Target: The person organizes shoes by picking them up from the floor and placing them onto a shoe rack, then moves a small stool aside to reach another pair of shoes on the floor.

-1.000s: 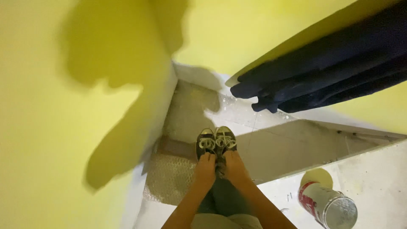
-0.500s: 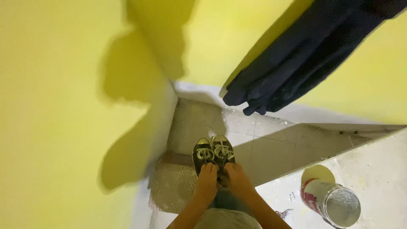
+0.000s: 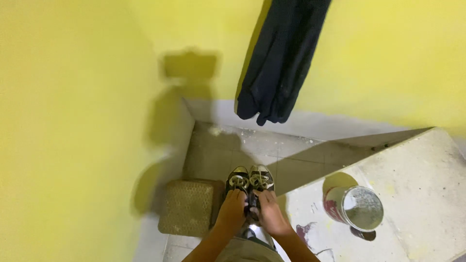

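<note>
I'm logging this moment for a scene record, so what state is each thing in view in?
Left hand: closed on the left shoe.
Right hand: closed on the right shoe.
Pair of shoes: held side by side, laced, toes pointing away.
Tin can: upright, open, on the pale slab.
Dark garment: hanging against the yellow wall.
Woven mat: flat on the floor.

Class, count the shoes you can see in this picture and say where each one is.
2. Both black lace-up canvas shoes stand side by side on the tiled floor: the left shoe under the left hand, the right shoe under the right hand. None seems hidden.
</note>
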